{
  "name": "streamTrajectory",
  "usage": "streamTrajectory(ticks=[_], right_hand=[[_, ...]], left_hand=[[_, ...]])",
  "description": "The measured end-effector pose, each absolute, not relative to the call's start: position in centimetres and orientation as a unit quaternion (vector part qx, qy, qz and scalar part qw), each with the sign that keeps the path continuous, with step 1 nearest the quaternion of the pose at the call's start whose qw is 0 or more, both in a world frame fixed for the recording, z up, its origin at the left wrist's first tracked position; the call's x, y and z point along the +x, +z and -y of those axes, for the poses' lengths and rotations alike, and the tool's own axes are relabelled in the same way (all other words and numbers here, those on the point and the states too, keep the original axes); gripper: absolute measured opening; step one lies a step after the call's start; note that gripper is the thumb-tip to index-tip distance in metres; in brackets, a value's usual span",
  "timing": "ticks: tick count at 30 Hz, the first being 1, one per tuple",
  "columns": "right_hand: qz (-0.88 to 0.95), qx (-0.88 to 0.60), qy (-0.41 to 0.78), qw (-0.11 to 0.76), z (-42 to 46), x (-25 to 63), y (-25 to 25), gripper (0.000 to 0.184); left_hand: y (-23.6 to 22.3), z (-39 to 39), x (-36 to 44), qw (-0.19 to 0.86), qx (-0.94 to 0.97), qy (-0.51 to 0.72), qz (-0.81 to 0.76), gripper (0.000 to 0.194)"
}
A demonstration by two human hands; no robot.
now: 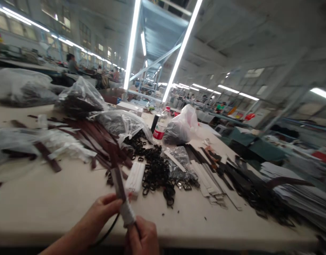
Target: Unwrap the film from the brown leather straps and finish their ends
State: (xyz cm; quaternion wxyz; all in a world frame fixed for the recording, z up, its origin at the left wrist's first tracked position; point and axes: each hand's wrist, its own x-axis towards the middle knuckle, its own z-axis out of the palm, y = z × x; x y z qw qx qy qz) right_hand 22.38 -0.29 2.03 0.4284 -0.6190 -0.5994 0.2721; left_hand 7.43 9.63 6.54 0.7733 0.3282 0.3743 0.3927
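Observation:
My left hand (103, 210) comes in from the lower left, thumb and fingers pinched on a dark brown strap (117, 182) that points away from me. Just below the pinch is a white-wrapped piece (128, 214), which meets the strap's near end. My right hand (143, 233) is closed around the lower end of this wrapped piece; the part inside the fist is hidden. A black cord (110, 228) curves below my left hand. Right beyond the hands stand a white block (135, 177) and a heap of small black rings (157, 166).
Brown straps (99, 140) and white strips (69, 145) lie to the left, plastic bags (79, 99) behind. A red-labelled bottle (160, 129) stands mid-table. White strips (208, 180), black straps (248, 187) and stacked sheets (293, 194) lie right. People are far off.

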Motion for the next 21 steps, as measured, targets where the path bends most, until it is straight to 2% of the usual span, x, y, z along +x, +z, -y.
streamTrajectory(ticks=[2, 4, 9, 11, 15, 19, 21], right_hand=[[0.632, -0.592, 0.295, 0.404, 0.6, 22.9, 3.2, 0.045], [0.64, -0.586, 0.311, 0.388, 0.6, 23.2, 3.4, 0.044], [0.612, -0.585, 0.355, 0.397, 0.8, 23.4, 2.6, 0.042], [0.615, -0.584, 0.362, 0.387, 1.1, 23.6, 2.7, 0.041], [0.626, -0.572, 0.404, 0.344, 1.5, 24.7, 4.2, 0.041], [0.625, -0.542, 0.476, 0.298, 1.6, 25.7, 5.8, 0.024], [0.606, -0.528, 0.513, 0.301, 1.4, 25.7, 6.1, 0.024]], left_hand=[[7.8, -10.2, 7.2, 0.76, 0.276, 0.476, -0.346, 0.044], [8.3, -11.1, 6.8, 0.753, 0.259, 0.51, -0.325, 0.042], [6.9, -9.8, 7.0, 0.784, 0.313, 0.418, -0.335, 0.043], [6.6, -9.3, 6.9, 0.779, 0.32, 0.425, -0.332, 0.045], [7.3, -10.6, 5.1, 0.722, 0.347, 0.484, -0.353, 0.041], [7.9, -11.6, 3.4, 0.663, 0.44, 0.453, -0.402, 0.036], [7.9, -11.3, 3.4, 0.662, 0.453, 0.439, -0.405, 0.039]])
